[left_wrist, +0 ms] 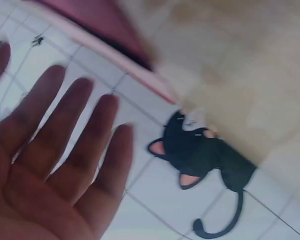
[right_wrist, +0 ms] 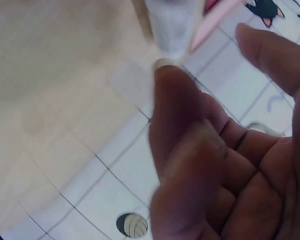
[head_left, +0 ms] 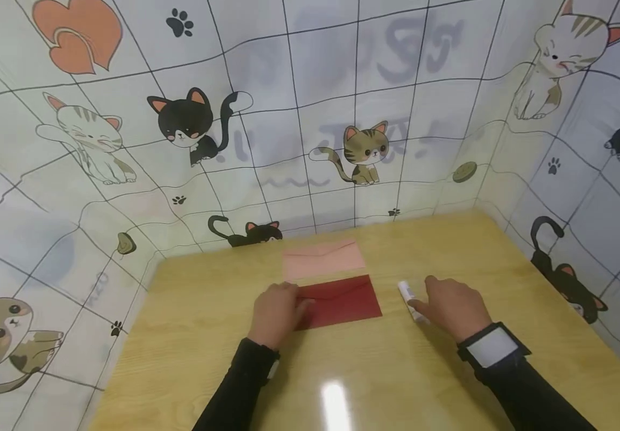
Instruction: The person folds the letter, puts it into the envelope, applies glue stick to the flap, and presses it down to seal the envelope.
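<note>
A dark red envelope (head_left: 345, 302) lies on the wooden table. At its left end is my left hand (head_left: 274, 314), with the thumb over the envelope's edge. The left wrist view shows that hand's fingers (left_wrist: 80, 125) straight and spread, the red envelope above them. To the right, a slim white tube like a glue stick (head_left: 406, 292) lies slanted on the table. My right hand (head_left: 456, 305) is right beside it, thumb tip at the tube in the head view. In the right wrist view, its fingers are loosely bent, thumb apart, with the white tube (right_wrist: 174, 25) beyond the fingertips.
A pale pink envelope (head_left: 323, 260) lies just behind the red one. Cat-patterned white sheeting (head_left: 331, 108) stands around the back and sides of the table (head_left: 197, 299). Light glares off the table near its front.
</note>
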